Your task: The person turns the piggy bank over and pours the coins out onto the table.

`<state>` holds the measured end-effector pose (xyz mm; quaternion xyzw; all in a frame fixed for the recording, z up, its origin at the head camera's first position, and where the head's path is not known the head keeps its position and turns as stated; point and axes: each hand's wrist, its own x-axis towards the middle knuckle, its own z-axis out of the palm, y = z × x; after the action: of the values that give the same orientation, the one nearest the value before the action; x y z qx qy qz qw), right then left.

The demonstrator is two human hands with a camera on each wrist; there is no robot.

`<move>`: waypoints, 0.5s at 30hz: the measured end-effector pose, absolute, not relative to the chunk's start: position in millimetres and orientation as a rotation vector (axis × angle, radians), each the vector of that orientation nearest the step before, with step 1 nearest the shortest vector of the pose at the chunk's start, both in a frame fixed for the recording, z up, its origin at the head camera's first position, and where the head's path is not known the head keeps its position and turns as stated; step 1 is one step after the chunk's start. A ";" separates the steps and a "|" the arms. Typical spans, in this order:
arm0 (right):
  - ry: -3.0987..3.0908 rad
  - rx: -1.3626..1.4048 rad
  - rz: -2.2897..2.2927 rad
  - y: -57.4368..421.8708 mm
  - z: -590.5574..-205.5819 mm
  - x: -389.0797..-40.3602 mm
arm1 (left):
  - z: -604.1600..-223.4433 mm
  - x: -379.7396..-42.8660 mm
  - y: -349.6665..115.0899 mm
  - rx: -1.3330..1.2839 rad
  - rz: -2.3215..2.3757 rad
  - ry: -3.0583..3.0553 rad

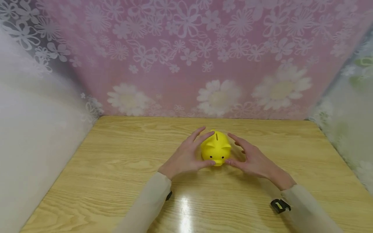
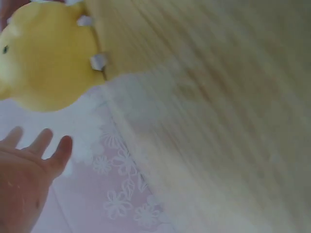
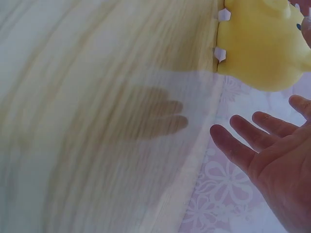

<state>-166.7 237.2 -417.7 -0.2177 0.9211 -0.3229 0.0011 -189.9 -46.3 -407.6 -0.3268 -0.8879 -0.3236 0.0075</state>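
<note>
A yellow piggy bank [image 1: 216, 149] stands upright on the wooden table, its coin slot on top and its snout toward me. On its left side my left hand [image 1: 187, 155] is spread, thumb tip near the snout and fingers reaching along the flank. The right hand [image 1: 251, 159] mirrors it, with the thumb by the snout and the fingers fanned out. Both wrist views show a gap between the spread fingers and the piggy bank [image 2: 51, 56]. Small whitish feet [image 3: 220, 54] show under its body.
The wood-grain table [image 1: 116, 181] runs back to a pink flowered curtain [image 1: 175, 74]. Pale cloth [image 1: 32, 129] hangs along the left, with flowered cloth [image 1: 346, 129] on the right. A black strap [image 1: 280, 205] sits at the right sleeve.
</note>
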 end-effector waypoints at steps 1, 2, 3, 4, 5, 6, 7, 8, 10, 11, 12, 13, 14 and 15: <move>2.891 -0.683 -1.012 237.8 -417.8 -166.8 | -408.9 -193.0 -44.8 -1.076 -0.939 -2.745; 2.892 -0.682 -1.008 238.5 -417.8 -166.8 | -410.1 -195.6 -43.7 -1.122 -0.868 -2.717; 2.893 -0.679 -1.004 239.3 -417.7 -166.7 | -411.3 -197.9 -42.9 -1.163 -0.801 -2.689; 2.895 -0.670 -1.001 240.1 -417.8 -166.6 | -412.4 -200.2 -42.2 -1.199 -0.736 -2.662; 2.896 -0.660 -0.997 241.0 -417.4 -166.4 | -413.5 -202.3 -41.6 -1.230 -0.681 -2.638; 2.897 -0.650 -0.992 242.0 -417.0 -166.2 | -414.2 -204.4 -41.1 -1.261 -0.635 -2.616; 2.896 -0.639 -0.991 243.0 -416.7 -166.0 | -414.6 -206.1 -40.6 -1.287 -0.606 -2.600; 2.894 -0.625 -0.989 244.0 -416.1 -165.9 | -414.9 -207.7 -40.2 -1.311 -0.580 -2.592; 2.888 -0.601 -0.993 246.3 -415.6 -165.5 | -414.9 -210.5 -38.5 -1.353 -0.555 -2.584; 2.884 -0.590 -0.994 247.4 -415.5 -165.2 | -415.0 -211.5 -37.4 -1.370 -0.548 -2.582; 2.880 -0.582 -0.996 248.5 -415.5 -164.9 | -414.8 -212.3 -36.3 -1.386 -0.536 -2.579; 2.876 -0.575 -0.999 249.4 -415.5 -164.7 | -414.6 -212.8 -35.3 -1.395 -0.521 -2.579; 2.876 -0.573 -0.995 250.5 -415.5 -164.5 | -414.7 -213.2 -34.4 -1.399 -0.501 -2.578; 2.876 -0.573 -0.993 251.3 -415.7 -164.3 | -414.6 -213.3 -33.4 -1.401 -0.484 -2.574</move>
<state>-164.3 251.3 -415.7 -0.1851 0.9286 -0.3207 0.0224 -213.3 -33.4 -414.6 -0.4700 -0.8634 -0.1623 0.0857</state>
